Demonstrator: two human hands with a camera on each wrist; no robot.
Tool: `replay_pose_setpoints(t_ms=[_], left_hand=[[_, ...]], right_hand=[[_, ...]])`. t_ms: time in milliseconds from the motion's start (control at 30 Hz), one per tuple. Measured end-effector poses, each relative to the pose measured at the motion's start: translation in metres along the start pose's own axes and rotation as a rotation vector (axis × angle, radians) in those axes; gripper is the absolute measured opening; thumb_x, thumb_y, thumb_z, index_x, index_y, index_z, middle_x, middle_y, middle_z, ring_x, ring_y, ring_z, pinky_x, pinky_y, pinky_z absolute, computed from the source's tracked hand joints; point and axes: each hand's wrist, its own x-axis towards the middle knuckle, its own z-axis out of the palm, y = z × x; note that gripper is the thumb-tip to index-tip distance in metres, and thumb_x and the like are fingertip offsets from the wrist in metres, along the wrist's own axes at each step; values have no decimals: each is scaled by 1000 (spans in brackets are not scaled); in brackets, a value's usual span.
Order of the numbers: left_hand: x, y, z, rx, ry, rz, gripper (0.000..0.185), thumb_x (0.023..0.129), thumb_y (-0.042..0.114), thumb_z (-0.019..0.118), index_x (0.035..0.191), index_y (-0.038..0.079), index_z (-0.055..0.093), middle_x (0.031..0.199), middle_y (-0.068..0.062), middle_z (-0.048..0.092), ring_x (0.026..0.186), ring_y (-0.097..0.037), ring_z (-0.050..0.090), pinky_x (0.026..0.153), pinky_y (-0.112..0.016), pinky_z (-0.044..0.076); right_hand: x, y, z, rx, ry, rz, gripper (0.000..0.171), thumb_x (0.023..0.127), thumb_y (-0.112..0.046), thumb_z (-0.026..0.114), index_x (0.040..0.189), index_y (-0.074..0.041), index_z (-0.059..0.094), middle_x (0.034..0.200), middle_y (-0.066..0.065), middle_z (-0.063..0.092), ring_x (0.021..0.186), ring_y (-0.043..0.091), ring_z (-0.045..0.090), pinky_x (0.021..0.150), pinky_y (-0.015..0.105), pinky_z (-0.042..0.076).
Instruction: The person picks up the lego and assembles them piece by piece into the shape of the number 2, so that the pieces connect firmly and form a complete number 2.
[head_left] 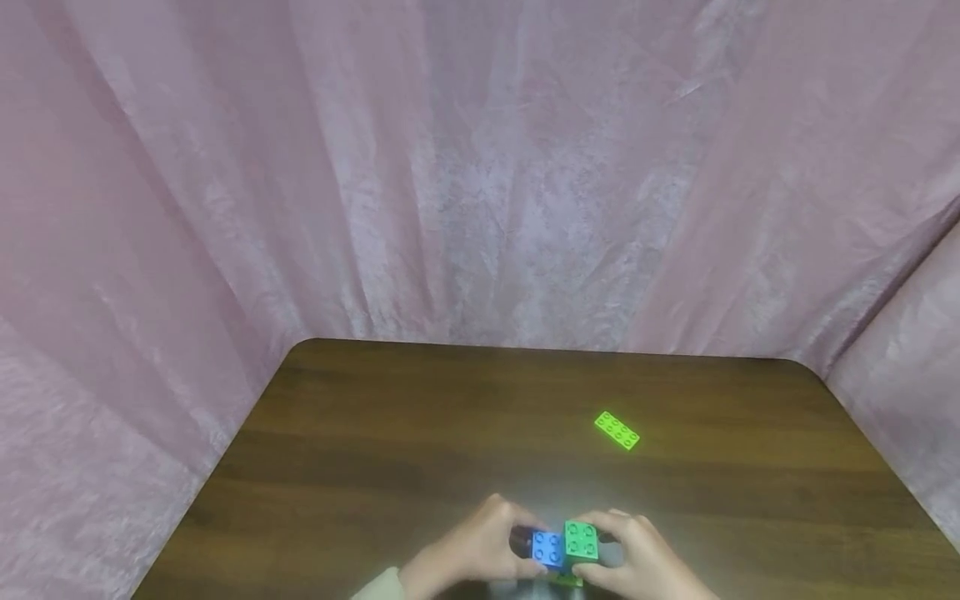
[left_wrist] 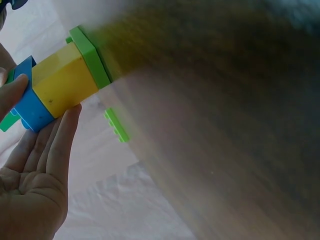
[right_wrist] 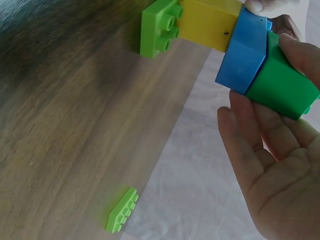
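Holding a small stack of plastic studded building bricks at the near edge of the dark wooden table (head_left: 420,417), both hands sit close together, one at each side of it. On the left, the left hand (head_left: 468,554) has its fingers wrapped round the blue square brick (head_left: 547,547), with fingertips (left_wrist: 67,117) against the yellow brick (left_wrist: 62,82) beneath it, as the left wrist view shows. That yellow brick stands on a flat light-green base plate (right_wrist: 160,27) resting on the table. Just right of the blue brick, touching it at the top of the stack, is the darker green square brick (head_left: 581,539), gripped by the right hand (head_left: 637,558), whose fingers (right_wrist: 250,130) curl along its side. Further right and well beyond the hands, a loose flat lime-green rectangular plate (head_left: 617,430) lies alone on the tabletop. Pink crinkled fabric (head_left: 480,167) hangs all round behind the table
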Motion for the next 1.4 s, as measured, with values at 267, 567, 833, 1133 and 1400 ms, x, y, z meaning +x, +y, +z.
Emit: replay_pose_setpoints(t_ms=[267, 567, 833, 1133, 1400], left_hand=[[0, -2, 0, -84, -29, 10, 31, 78, 15, 80, 107, 6, 73, 91, 1, 76, 73, 11, 61, 63, -4, 50], [-1, 0, -1, -106, -29, 2, 32, 78, 15, 79, 107, 6, 72, 92, 0, 76, 75, 10, 63, 63, -3, 50], [-1, -1, 1, -74, -13, 28, 31, 77, 12, 80, 105, 4, 73, 89, -1, 75, 72, 12, 60, 62, -2, 50], [-1, -1, 2, -90, -18, 22, 31, 77, 11, 79, 106, 4, 72, 88, 0, 75, 71, 12, 60, 61, -2, 50], [-1, 1, 0, -98, -27, -18, 31, 77, 13, 79, 107, 7, 73, 88, 2, 75, 70, 11, 61, 61, -3, 50]], right_hand=[[1, 0, 0, -5, -44, 68, 41, 81, -31, 78, 115, -11, 67, 104, -1, 70, 91, 2, 60, 74, 23, 52], [0, 3, 1, -8, -35, 40, 42, 82, -30, 76, 117, -10, 65, 106, 1, 70, 94, 6, 63, 75, 26, 53], [-1, 0, 0, -44, 103, -133, 46, 82, -34, 77, 119, -8, 66, 108, 6, 73, 97, 1, 63, 75, 25, 56], [1, -6, -2, -45, 323, -119, 22, 87, -13, 71, 109, -9, 71, 103, 6, 76, 96, 4, 68, 78, 22, 58], [5, -9, -10, -66, 513, 65, 18, 83, -12, 75, 101, -12, 75, 97, -2, 78, 91, -3, 68, 78, 14, 56]])
